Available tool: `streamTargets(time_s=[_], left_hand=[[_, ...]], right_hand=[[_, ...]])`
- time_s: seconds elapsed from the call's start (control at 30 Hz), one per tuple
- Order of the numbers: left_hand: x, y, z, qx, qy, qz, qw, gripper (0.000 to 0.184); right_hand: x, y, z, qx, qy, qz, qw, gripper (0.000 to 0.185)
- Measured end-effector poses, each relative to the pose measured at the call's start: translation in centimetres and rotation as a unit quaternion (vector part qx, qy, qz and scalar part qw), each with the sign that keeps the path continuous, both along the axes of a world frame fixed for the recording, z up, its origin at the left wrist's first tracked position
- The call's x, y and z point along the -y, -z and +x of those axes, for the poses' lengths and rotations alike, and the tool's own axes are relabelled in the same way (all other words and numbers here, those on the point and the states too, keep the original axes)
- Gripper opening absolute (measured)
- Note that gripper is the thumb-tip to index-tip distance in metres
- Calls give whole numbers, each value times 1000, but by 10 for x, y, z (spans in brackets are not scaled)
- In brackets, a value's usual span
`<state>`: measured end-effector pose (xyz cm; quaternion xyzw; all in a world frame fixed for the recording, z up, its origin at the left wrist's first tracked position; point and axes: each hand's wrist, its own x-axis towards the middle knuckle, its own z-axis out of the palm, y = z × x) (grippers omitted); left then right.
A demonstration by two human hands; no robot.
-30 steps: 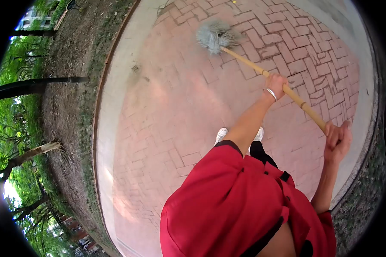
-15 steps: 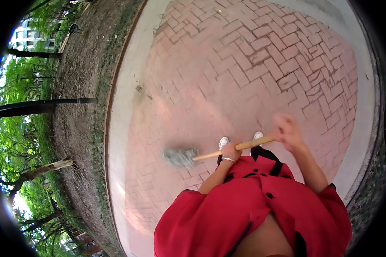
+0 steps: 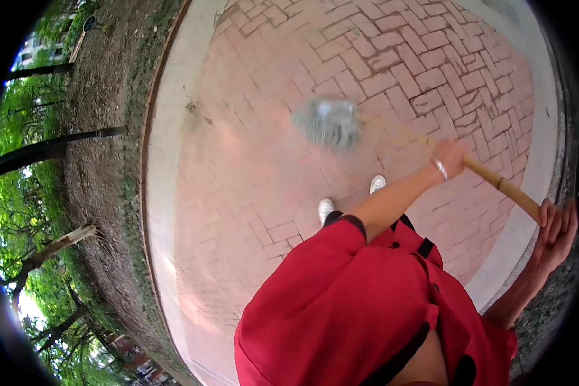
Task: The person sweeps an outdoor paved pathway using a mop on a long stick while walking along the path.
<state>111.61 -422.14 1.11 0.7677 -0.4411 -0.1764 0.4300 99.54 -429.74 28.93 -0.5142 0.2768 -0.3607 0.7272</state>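
A mop with a grey, stringy head (image 3: 328,125) and a light wooden handle (image 3: 503,186) slants across the view; the head is blurred and in front of my feet. My left hand (image 3: 450,159), with a silvery band at its wrist, is closed around the handle's middle stretch. At the upper end of the handle, my right hand (image 3: 555,233) has its fingers curled on it near the right edge of view. The handle section between the left hand and the mop head is smeared by motion.
Pinkish herringbone brick paving (image 3: 257,174) lies underfoot, bordered by a pale concrete strip (image 3: 164,167). Beyond a low brown edge on the left is bare soil (image 3: 103,186) with trees. My white shoes (image 3: 326,209) stand on the bricks. A curb (image 3: 560,128) runs along the right.
The mop has swung up and rightward, its head moving from left of my feet to ahead of them. Both hands have moved right, the right one farther out and lower.
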Motion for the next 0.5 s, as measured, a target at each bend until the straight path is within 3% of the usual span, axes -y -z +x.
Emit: streamTargets(time_s=[0.07, 0.17, 0.33, 0.5], left_hand=[[4, 5, 36, 40, -8, -31, 999, 8], [-29, -17, 84, -1, -24, -32, 999, 9], [-108, -35, 101, 129, -155, -56, 978, 10], [-243, -56, 92, 87, -253, 35, 963, 12]], right_hand=[[-16, 15, 12, 32, 66, 16, 997, 37], [-66, 36, 31, 21, -67, -48, 996, 33], [-84, 22, 42, 166, -175, -9, 970, 26], [-120, 25, 107, 220, -363, 33, 905, 25]])
